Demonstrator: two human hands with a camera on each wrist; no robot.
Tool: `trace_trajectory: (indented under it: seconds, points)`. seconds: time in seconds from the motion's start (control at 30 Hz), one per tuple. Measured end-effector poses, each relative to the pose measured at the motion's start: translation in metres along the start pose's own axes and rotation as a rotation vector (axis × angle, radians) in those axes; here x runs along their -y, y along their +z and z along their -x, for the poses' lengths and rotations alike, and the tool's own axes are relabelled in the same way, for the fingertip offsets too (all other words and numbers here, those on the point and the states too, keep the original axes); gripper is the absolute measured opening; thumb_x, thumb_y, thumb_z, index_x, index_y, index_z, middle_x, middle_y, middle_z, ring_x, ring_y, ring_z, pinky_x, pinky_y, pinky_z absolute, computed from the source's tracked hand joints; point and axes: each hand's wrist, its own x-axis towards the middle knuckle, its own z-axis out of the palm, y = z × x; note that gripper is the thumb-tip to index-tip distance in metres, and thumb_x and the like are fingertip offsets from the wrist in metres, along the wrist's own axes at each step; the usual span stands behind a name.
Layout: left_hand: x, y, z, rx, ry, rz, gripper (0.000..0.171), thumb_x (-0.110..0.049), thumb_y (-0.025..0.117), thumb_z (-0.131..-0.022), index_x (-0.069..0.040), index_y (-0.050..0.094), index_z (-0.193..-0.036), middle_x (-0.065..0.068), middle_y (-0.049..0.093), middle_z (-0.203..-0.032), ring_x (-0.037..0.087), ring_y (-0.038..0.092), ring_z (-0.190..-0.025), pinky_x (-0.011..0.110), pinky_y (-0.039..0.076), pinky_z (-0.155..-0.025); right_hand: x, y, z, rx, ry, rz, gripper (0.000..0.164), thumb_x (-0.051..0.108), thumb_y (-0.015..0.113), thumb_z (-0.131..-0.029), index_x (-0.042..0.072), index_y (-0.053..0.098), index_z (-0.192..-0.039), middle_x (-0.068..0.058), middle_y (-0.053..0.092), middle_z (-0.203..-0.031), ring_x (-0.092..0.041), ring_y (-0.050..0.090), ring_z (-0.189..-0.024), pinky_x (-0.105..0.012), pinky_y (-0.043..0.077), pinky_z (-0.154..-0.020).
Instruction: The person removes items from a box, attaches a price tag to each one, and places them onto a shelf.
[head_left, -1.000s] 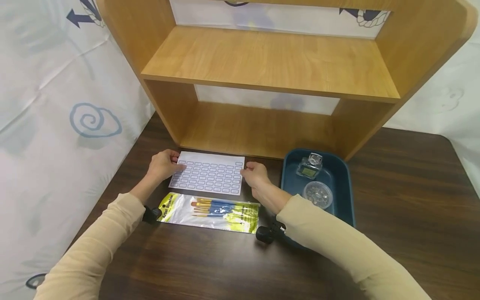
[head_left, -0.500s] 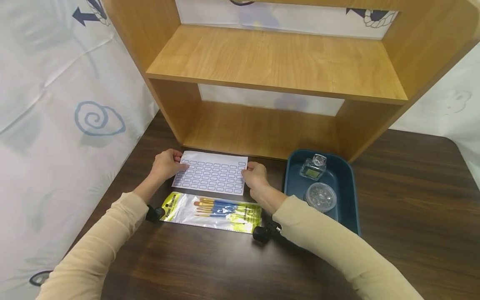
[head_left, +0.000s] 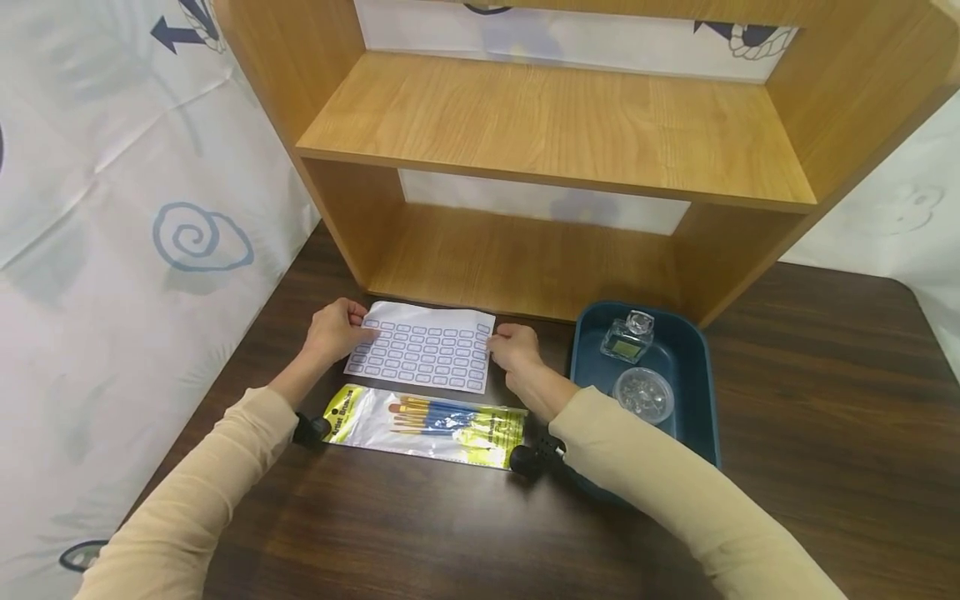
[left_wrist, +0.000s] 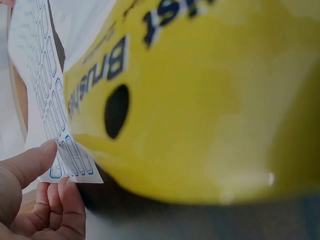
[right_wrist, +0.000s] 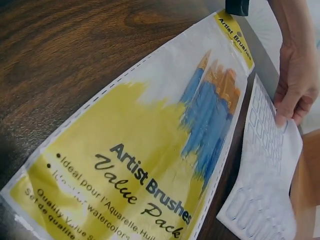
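Observation:
A white sheet of labels printed with rows of small blue-outlined boxes is held between my two hands, in front of the shelf. My left hand pinches its left edge; in the left wrist view, the thumb lies over the printed side near a corner. At the opposite edge, my right hand grips the paper between thumb and fingers. The sheet's far edge bows slightly. Just nearer to me, a clear and yellow pack of artist brushes with blue handles lies flat on the table.
A wooden shelf unit stands behind the sheet. To the right, partly beneath my right forearm, sits a dark blue tray with a glass bottle and a round clear container of small pieces. Dark wooden table extends rightward.
The sheet's far edge has gone from nearly straight to slightly bowed, and its right side has shifted a little toward me. Both hands keep hold of it. The head view has shifted slightly.

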Motion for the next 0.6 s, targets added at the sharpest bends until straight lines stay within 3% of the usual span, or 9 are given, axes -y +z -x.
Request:
trace_trajectory:
  seconds: [0.23, 0.6]
  points:
    - [0.0003, 0.0004, 0.0014, -0.011, 0.025, 0.015, 0.038, -0.012, 0.070, -0.083, 0.006, 0.052, -0.111, 0.019, 0.056, -0.098, 0.027, 0.051, -0.086, 0.033, 0.043, -0.072, 0.0006, 0.0065, -0.0046, 0.015, 0.038, -0.065, 0.042, -0.009, 0.048, -0.091, -0.010, 0.042, -0.132, -0.024, 0.047, -0.127, -0.026, 0.052, -0.110, -0.034, 0.046, -0.098]
    - [0.0048, 0.0034, 0.0013, -0.036, 0.027, 0.033, 0.037, -0.012, 0.070, -0.083, 0.003, 0.050, -0.111, 0.017, 0.056, -0.097, 0.027, 0.051, -0.085, 0.032, 0.044, -0.073, -0.0009, 0.0066, -0.0070, 0.024, 0.063, -0.107, 0.046, -0.009, 0.049, -0.091, -0.007, 0.040, -0.136, -0.023, 0.047, -0.130, -0.028, 0.052, -0.116, -0.032, 0.046, -0.098]
